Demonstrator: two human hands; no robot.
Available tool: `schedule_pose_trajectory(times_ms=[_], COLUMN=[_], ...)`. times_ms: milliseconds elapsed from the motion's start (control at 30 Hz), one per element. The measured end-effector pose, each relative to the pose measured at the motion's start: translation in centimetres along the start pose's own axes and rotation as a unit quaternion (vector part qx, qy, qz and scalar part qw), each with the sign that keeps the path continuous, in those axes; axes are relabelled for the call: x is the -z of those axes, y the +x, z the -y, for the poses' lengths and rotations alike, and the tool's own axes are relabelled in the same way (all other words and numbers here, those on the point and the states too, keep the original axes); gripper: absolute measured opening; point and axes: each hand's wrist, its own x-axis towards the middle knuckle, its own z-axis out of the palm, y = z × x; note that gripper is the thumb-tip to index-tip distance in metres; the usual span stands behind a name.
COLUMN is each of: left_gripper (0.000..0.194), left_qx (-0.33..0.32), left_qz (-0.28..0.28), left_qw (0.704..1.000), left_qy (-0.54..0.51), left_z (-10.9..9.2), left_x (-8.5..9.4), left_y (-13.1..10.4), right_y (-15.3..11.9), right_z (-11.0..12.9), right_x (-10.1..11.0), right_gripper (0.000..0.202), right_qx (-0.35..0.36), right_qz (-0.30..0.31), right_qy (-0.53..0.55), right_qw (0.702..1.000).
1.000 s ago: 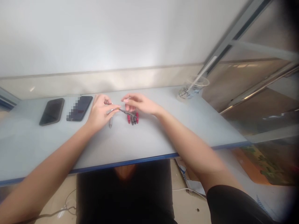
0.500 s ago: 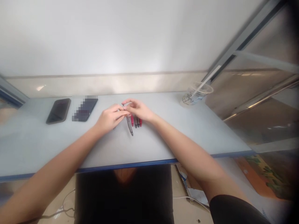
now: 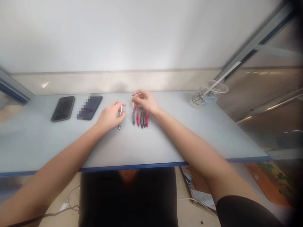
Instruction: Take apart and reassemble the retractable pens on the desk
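Observation:
On the pale blue table lies a row of several pens, grey and red. My right hand (image 3: 147,102) pinches the upper end of the leftmost grey pen (image 3: 133,118), which points toward me beside a red pen (image 3: 138,119). Two darker grey pens (image 3: 143,120) and another red pen (image 3: 147,120) lie partly under that hand. To the left, my left hand (image 3: 111,116) is curled, thumb and fingers around a whitish pen-like item (image 3: 121,109); its metallic tip shows below the thumb, and the rest is hidden.
Two dark phones, one plain (image 3: 63,108) and one partly pixelated (image 3: 90,108), lie on the table (image 3: 142,151) at the left. A clear plastic cup (image 3: 205,94) with a straw stands at the back right. A wall rises behind the table.
My hands have moved apart. The grey pen that lay slanted between them now lies straighter beside the red pen, still at my right fingertips. The view has shifted slightly.

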Motion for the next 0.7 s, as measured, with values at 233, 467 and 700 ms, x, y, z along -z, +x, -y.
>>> schedule_pose_trajectory(times_ms=[233,467,700], left_gripper=[0.038,0.054,0.071], left_qx=[0.087,0.086,0.134], left_qz=[0.114,0.076,0.044], left_qw=[0.989,0.983,0.945], left_qy=[0.031,-0.146,-0.295], left_z=[-0.5,1.0,1.2], left_x=[-0.2,-0.9,-1.2], left_y=[0.4,0.6,1.0], right_y=[0.2,0.3,-0.1], right_z=[-0.5,-0.9,0.1], right_x=[0.7,0.4,0.6], right_gripper=[0.022,0.025,0.029], right_qx=[0.015,0.003,0.003], right_qz=[-0.007,-0.029,-0.055], right_qy=[-0.020,0.006,0.018], right_qw=[1.000,1.000,0.998])
